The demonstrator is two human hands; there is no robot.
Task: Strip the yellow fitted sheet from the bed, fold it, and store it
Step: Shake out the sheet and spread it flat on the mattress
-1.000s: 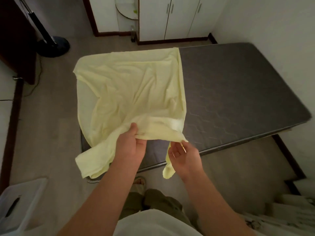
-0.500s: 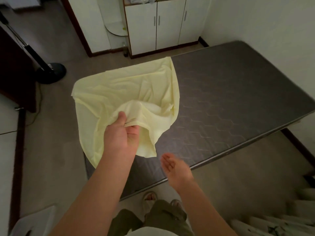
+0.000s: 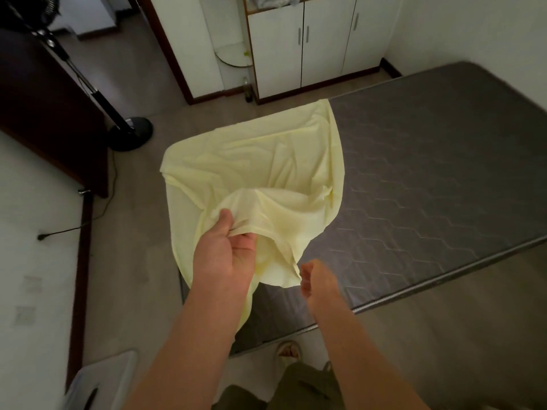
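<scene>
Pale yellow fitted sheet (image 3: pixel 260 173), soft and crumpled, lying partly folded over the left end of the bare dark grey quilted mattress (image 3: pixel 429 173), its near portion lifted clear of the bed. Left hand (image 3: pixel 225 255) gripping a bunched fold of that near portion, thumb on top and fingers curled beneath the cloth. Right hand (image 3: pixel 318 279) just beside the hanging lower corner of the sheet, fingers loosely curled (blurred, so contact with the corner cannot be told) and nothing plainly held. Far edge of the sheet reaching the mattress's far side, right edge running across the quilting; the rest of the mattress uncovered.

Beyond the bed, a white cupboard with closed doors (image 3: pixel 310 45) against the wall. To the left, a black pedestal fan base (image 3: pixel 130 134) on the beige floor (image 3: pixel 142 261), with a dark cable trailing toward the wall. At lower left, a white plastic bin (image 3: pixel 97 383), only partly in view. Sandalled foot (image 3: pixel 288 349) visible below the mattress edge.
</scene>
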